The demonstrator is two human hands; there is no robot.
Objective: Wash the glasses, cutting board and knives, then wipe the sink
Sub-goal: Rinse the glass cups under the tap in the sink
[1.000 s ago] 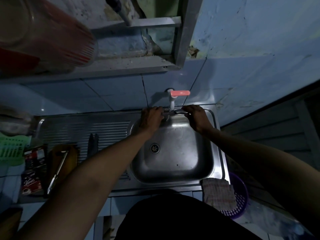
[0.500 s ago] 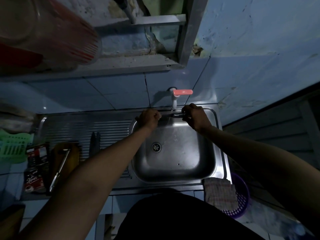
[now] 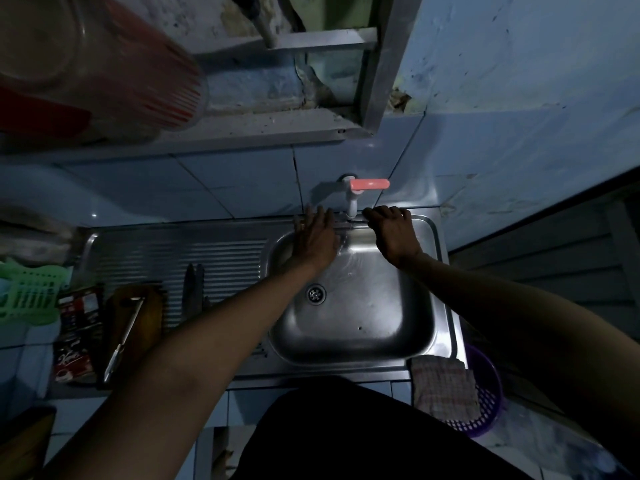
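Observation:
The steel sink has nothing in its basin, and its drain is uncovered. My left hand lies flat with spread fingers on the sink's back rim, left of the white tap with a pink handle. Right of the tap, my right hand rests on the same rim with curled fingers and nothing visible in them. Two dark knives lie on the ribbed drainboard. A wooden cutting board sits at its left end with a long metal utensil on it.
A checked cloth hangs over the sink's front right corner, above a purple basket. A green basket and red sachet packets sit at the far left. Overhead, a shelf holds a red-striped clear container.
My left hand has opened from a fist and now lies flat on the back rim. My right hand has stayed on the rim beside the tap.

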